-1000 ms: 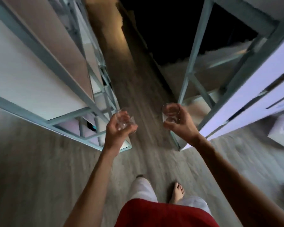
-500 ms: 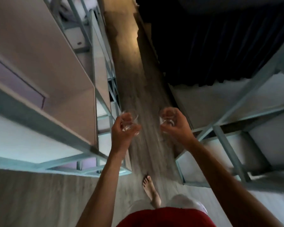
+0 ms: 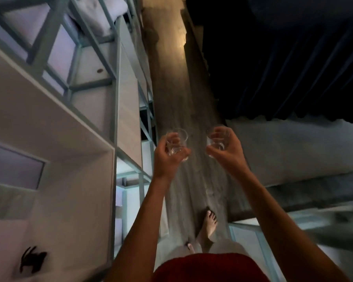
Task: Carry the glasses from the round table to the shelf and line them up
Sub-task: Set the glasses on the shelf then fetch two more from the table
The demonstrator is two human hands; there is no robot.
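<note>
A small black shape (image 3: 32,259) in the lower left is too blurry to tell. The shelf (image 3: 73,127) along the left has flat pale boards in thin metal bars. Mid-frame, the left hand (image 3: 165,161) curls round a clear round left glass (image 3: 181,139). The right hand (image 3: 229,151) curls round the right glass (image 3: 216,144), hiding most of it. Upper right hangs a dark, folded curtain (image 3: 283,68).

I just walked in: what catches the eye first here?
Two clear glasses are held up at mid-frame: the left hand grips the left glass, the right hand the right glass. A pale shelf unit fills the left side, a dark curtain the upper right, and a bare foot shows on the wooden floor below.
</note>
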